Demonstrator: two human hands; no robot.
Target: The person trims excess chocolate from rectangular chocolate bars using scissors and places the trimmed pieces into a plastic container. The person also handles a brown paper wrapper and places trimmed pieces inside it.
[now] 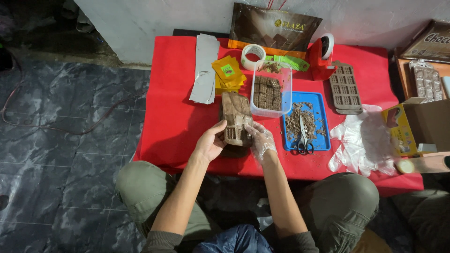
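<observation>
- Both hands grip one brown chocolate mould (236, 119): the bare left hand (211, 143) clasps its near left corner, the gloved right hand (260, 139) pinches its near right edge, so it stays tilted just above the table (173, 112).
- Just beyond the mould, a clear tub (271, 92) holds chocolate pieces within easy reach.
- Right of the mould, a blue tray (318, 119) catches crumbs and carries scissors (304, 139).
- Farther right of the mould lie spare gloves (361, 140).

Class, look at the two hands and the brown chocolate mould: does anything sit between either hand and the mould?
Nothing visible does. The left hand and the gloved right hand both grip the brown chocolate mould directly, in front of the clear plastic container.
</observation>
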